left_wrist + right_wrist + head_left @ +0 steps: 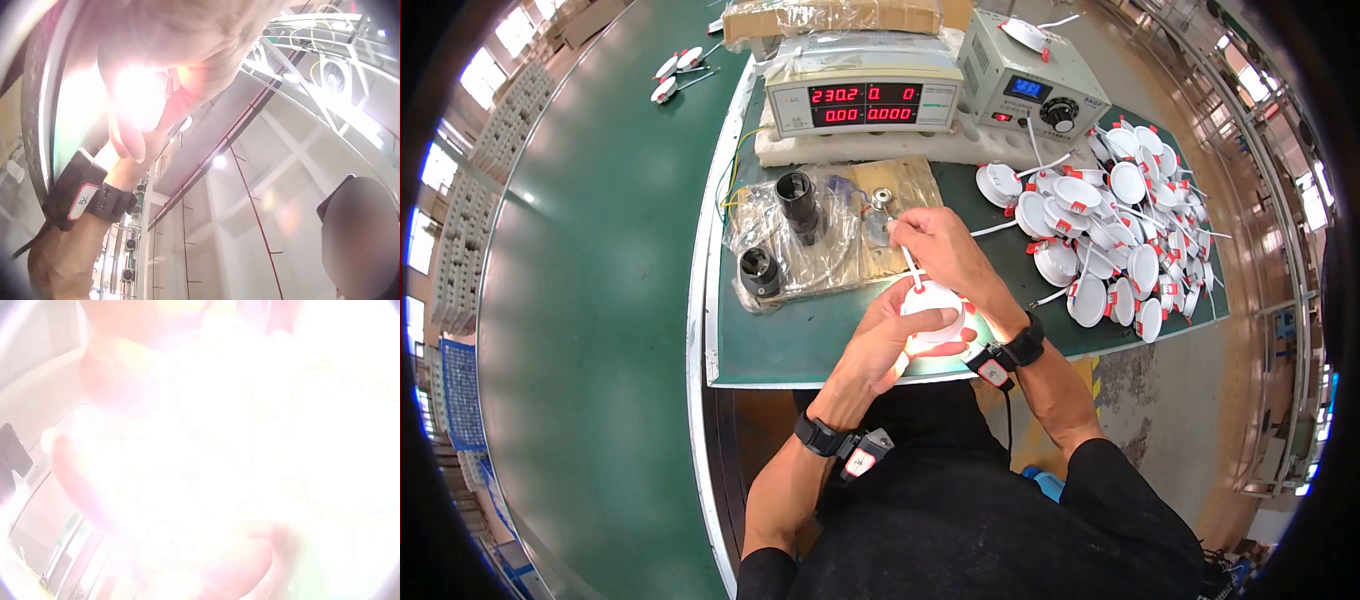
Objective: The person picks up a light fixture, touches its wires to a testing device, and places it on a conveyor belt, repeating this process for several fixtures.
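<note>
A round white LED downlight lies in my left hand, the thumb across its back and the fingers beneath. It is lit, and its glow falls on the fingers and the table edge. From it a white cable runs up to my right hand, whose thumb and forefinger pinch its end beside a round metal contact on a plastic-wrapped board. In the left wrist view, the lamp is a bright glare under the palm. Glare washes out most of the right wrist view.
Black sockets stand on the board's left. Behind are a power meter with red digits and a grey power supply with a knob. A heap of white downlights covers the table's right. Several more lie on the green surface at left.
</note>
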`<state>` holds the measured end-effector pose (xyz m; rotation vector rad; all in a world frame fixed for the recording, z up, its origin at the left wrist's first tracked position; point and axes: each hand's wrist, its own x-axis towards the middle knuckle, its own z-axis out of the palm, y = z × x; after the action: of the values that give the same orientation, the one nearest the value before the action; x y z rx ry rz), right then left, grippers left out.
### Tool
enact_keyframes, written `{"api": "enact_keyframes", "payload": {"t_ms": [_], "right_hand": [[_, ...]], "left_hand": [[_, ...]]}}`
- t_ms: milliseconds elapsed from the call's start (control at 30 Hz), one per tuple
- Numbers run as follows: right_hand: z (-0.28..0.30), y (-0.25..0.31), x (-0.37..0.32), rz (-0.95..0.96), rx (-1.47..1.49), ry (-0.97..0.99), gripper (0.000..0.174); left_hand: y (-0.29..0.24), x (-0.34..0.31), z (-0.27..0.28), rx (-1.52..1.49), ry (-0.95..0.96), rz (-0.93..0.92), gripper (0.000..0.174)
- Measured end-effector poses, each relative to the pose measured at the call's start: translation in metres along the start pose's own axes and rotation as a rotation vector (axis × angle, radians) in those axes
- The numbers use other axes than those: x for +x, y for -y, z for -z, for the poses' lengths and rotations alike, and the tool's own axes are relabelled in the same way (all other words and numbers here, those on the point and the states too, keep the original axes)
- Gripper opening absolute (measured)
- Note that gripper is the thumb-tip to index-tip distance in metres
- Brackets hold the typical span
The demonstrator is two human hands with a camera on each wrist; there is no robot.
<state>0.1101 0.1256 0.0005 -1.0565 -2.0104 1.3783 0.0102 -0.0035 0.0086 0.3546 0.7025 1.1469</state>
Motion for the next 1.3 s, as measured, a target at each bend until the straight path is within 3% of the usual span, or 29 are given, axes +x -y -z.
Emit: {"api": "enact_keyframes", "payload": {"t_ms": [333,433,833,1300], "right_hand": [[0.001,0.001,-0.001,-0.007,-0.026,-0.007,0.036],[-0.001,-0.006,0.002,0.008,-0.021,-0.011,0.036],[-0.001,0.004,-0.003,-0.027,-0.015,-0.034,0.032],[0.002,-0.001,-0.001,-0.009,-0.023,0.0,0.035]], "left_hand": [[-0.002,0.0,0.0,0.004,0.032,0.025,0.034],[-0.009,0.0,-0.005,-0.141,-0.046,0.116,0.034],[0.001,0.003,-0.006,0.062,-0.079,0.035,0.034],[-0.001,0.002,-0.005,-0.055,-0.026,0.046,0.031]]}}
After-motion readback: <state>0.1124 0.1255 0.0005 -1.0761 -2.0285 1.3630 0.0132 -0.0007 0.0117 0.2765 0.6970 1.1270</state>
